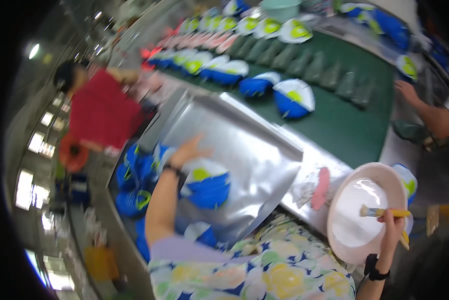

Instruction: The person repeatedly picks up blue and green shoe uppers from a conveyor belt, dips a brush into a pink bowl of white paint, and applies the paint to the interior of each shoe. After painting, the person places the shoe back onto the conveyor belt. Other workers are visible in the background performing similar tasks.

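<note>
— Brush (379,212) first: where did it sit against the right hand (392,227)?

— Right hand's grip was clenched around its yellow handle, the pale bristles pointing left over the basin (342,200). That basin was round, pinkish-cream plastic, tilted toward the person, with smooth white paste inside. Bristles lay just above the paste; I could not tell whether they touched it.

— And the left hand (188,150)?

— It was reached out over the silver sheet (244,145), fingers spread, grip released, holding nothing. Directly below and beside its wrist lay a shoe upper (207,182), blue and white with a yellow-green patch, soft and curved. Hand and upper looked near each other, but the blur hid whether they touched.

— What was the sheet like?

— Flat, shiny, metallic, with a folded edge, resting on the tabletop (354,125), whose green surface was matte.

— Anything else about?

— More blue-and-white uppers (292,97) were lined along the green surface, next to a row of dark green moulded shapes (304,62). A pink sole-shaped piece (320,187) lay just left of the basin. A person in a red top (102,112) was at the far left, and another person's forearm (424,107) came in from the right edge.
</note>
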